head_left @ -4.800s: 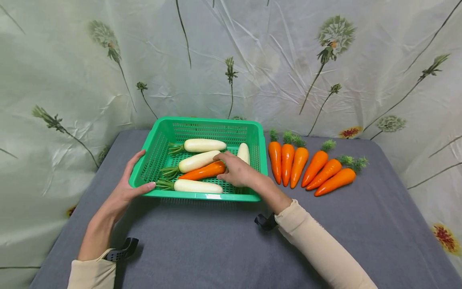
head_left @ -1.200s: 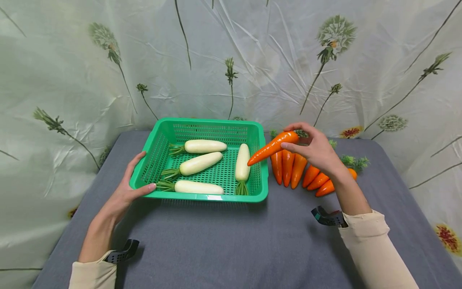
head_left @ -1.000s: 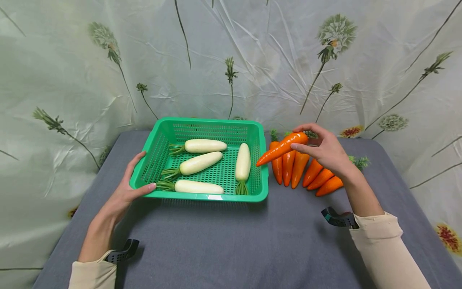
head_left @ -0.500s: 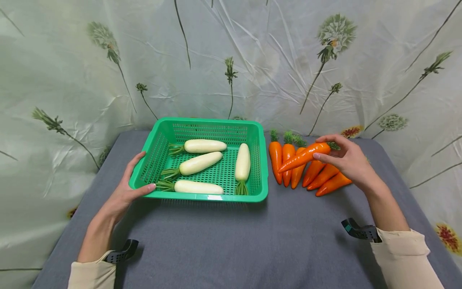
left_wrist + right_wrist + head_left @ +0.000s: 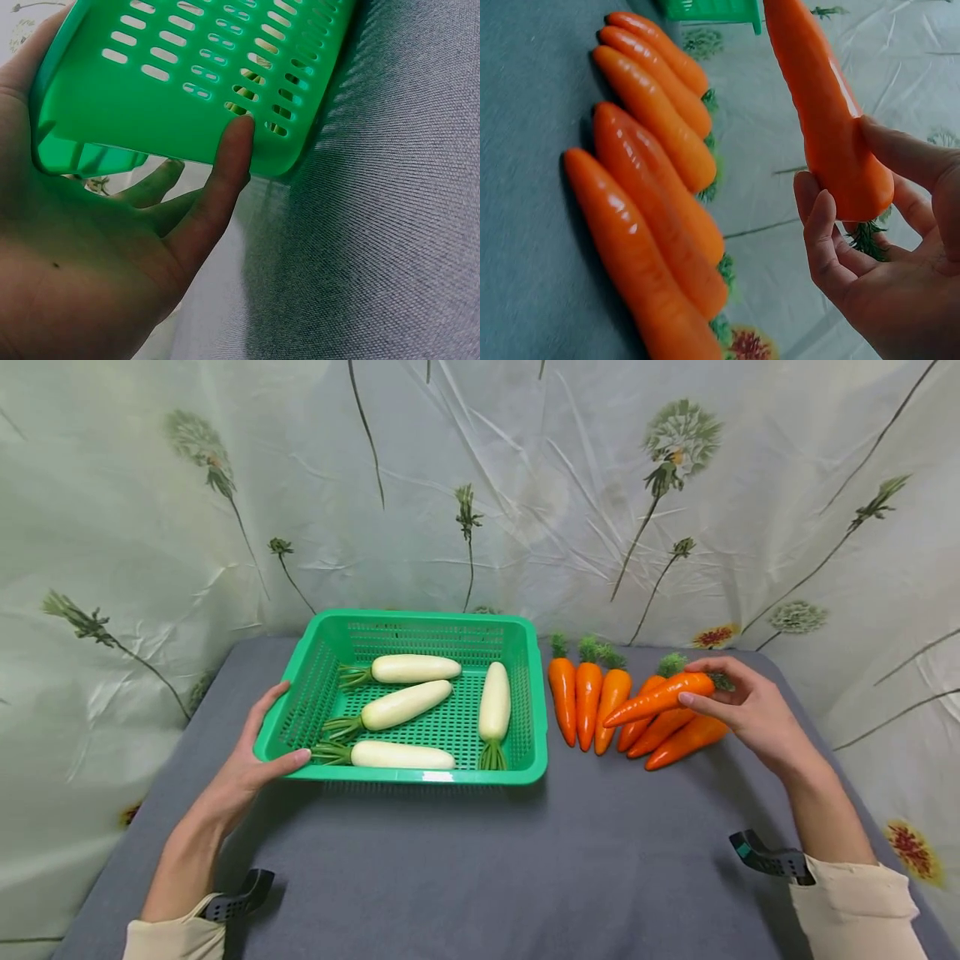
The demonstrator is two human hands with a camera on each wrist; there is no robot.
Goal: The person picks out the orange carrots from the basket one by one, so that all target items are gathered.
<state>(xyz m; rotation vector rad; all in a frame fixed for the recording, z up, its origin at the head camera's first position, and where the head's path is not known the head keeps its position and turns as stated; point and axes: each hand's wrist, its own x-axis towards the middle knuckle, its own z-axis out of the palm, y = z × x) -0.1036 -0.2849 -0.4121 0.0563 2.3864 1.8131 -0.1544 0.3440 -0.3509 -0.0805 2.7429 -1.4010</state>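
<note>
My right hand (image 5: 761,714) pinches an orange carrot (image 5: 660,697) near its leafy end, above the right-hand carrots of a row (image 5: 587,706). In the right wrist view, the held carrot (image 5: 829,127) is raised off the cloth, thumb on one side and fingers (image 5: 821,232) on the other. My left hand (image 5: 243,768) grips the left end of a green plastic basket (image 5: 405,777), its thumb over the front rim. The left wrist view shows fingers (image 5: 217,195) against the perforated wall (image 5: 172,97). Several white radishes with green stems, one of them (image 5: 495,702) lengthwise, lie inside.
A grey cloth (image 5: 480,860) covers the table. Behind it hangs a pale curtain (image 5: 495,485) with a dandelion print. The row of carrots lies just right of the basket, tips toward me and leafy ends toward the curtain.
My right hand took the carrot from among the radishes in the basket and carried it right, over the row, then lower. My left hand has kept its hold on the basket.
</note>
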